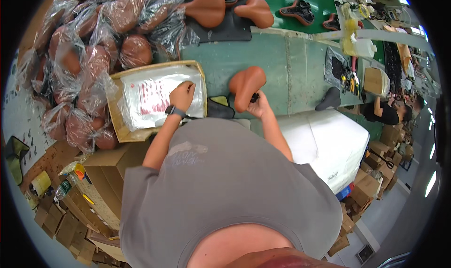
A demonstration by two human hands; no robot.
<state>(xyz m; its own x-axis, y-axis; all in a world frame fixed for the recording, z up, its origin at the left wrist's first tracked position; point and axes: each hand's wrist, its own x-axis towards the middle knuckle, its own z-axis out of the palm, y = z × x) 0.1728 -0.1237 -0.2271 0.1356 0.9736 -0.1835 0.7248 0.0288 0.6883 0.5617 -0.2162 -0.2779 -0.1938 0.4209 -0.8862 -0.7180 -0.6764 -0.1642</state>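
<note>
My right hand (257, 106) grips a brown bicycle saddle (247, 86) by its underside, holding it tilted above the green workbench. My left hand (182, 95), with a watch on the wrist, is over a stack of clear plastic bags (152, 96) with red print. Its fingers are curled, and what they pinch, if anything, is hidden. The bags lie in an open cardboard box (112, 109). Left of the box rises a heap of brown saddles (94, 64) wrapped in clear plastic.
Unwrapped brown saddles (205, 10) and upturned ones (300, 12) lie along the back. A black saddle (329, 99) is at the right, behind a large white package (324, 146). Hand tools (350, 80) hang farther right. A co-worker (387, 112) is at the far right. Cardboard boxes (112, 169) stand low left.
</note>
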